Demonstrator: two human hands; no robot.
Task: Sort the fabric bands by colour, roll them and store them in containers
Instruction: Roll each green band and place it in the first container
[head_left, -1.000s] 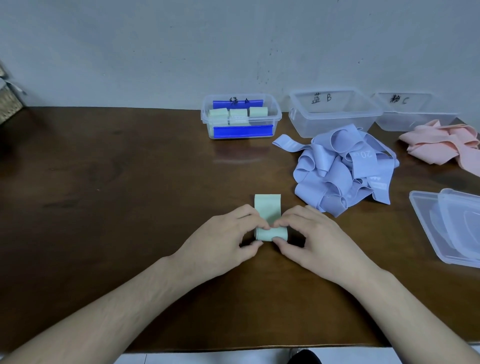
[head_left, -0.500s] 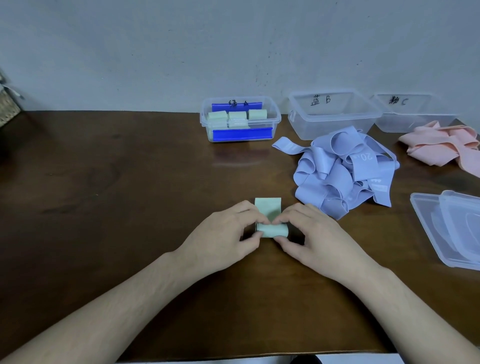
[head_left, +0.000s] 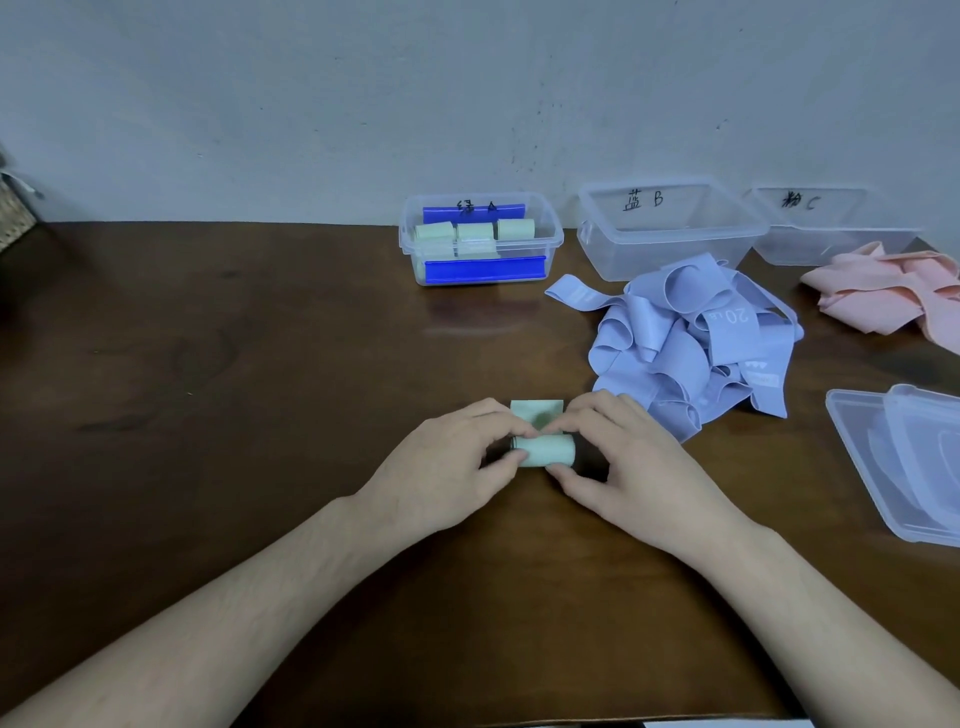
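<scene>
Desk (head_left: 218, 395), dark brown wood, against a pale wall. I count one green band (head_left: 543, 447) in work at centre front: most of it is wound into a short roll lying on its side, with a flat tail of it lying on the wood just beyond the roll.

Left hand (head_left: 447, 467): grip clenched on the roll's left end, thumb at the near side, fingers curled over the top. Right hand (head_left: 623, 467): grip likewise pinching the right end, thumb under the near edge, fingertips on top. The two index fingers nearly meet above the roll.

Three clear containers in a row at the wall. Container A (head_left: 480, 240), with blue clips front and back, holds green rolls (head_left: 474, 232); I count three across the top, and whether more sit beneath I cannot tell. Container B (head_left: 670, 228) stands just right of it, container C (head_left: 831, 228) further right; each is marked in black ink.

One loose heap of lilac bands (head_left: 696, 348) lies in front of B, near the right hand; number of bands not countable, one reads "20 LB". One heap of pink bands (head_left: 893, 291) lies in front of C. Clear lids (head_left: 904, 462) are stacked at the right edge; I make out two.
</scene>
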